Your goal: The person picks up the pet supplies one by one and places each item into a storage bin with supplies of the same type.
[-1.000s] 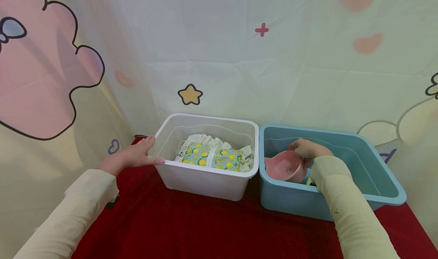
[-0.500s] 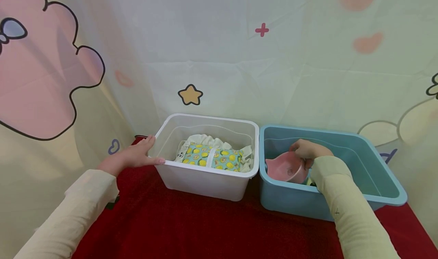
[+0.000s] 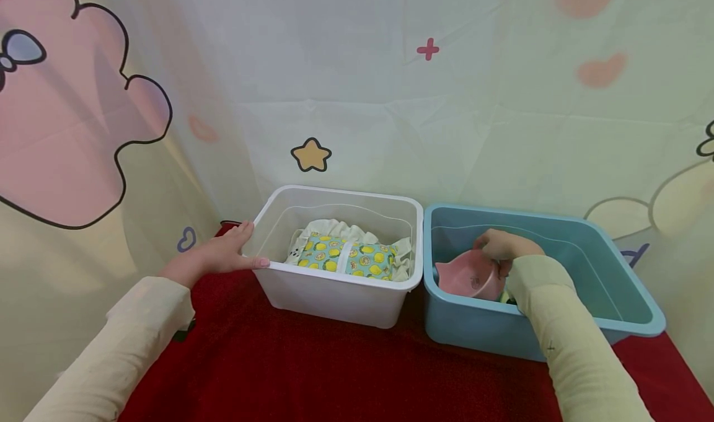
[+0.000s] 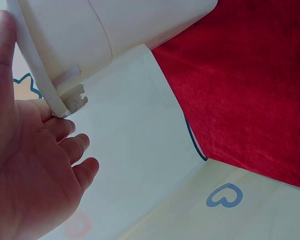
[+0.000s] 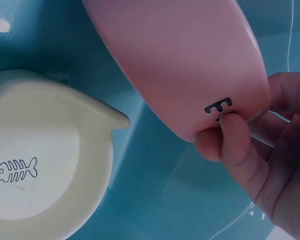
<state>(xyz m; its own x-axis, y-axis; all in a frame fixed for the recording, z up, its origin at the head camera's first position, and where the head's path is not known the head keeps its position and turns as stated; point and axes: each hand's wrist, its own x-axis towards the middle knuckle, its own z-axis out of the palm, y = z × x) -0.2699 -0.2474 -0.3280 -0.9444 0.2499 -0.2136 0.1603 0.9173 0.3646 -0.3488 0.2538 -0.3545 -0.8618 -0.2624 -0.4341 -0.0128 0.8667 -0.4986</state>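
Note:
Inside the blue bin (image 3: pixel 480 329), my right hand (image 3: pixel 504 245) pinches the rim of a pink bowl (image 3: pixel 465 276) with a pointed ear. The right wrist view shows thumb and fingers on the edge of this pink bowl (image 5: pixel 180 60), beside printed black lettering. A cream bowl (image 5: pixel 30 135) with a fishbone drawing lies close by in the bin. My left hand (image 3: pixel 217 253) rests on the near left corner of the white bin (image 3: pixel 329 298), thumb along the front rim. In the left wrist view the other fingers hang loosely curled beneath that rim.
A lemon-print cloth bundle (image 3: pixel 323 251) with white ruffles and a white band lies in the white bin. Both bins stand side by side on red cloth (image 3: pixel 334 372). A printed fabric backdrop (image 3: pixel 362 69) hangs right behind them.
The pink bowl has shifted slightly to the right and tilted a little inside the blue bin, with my right hand still on its rim. My left hand has stayed in place.

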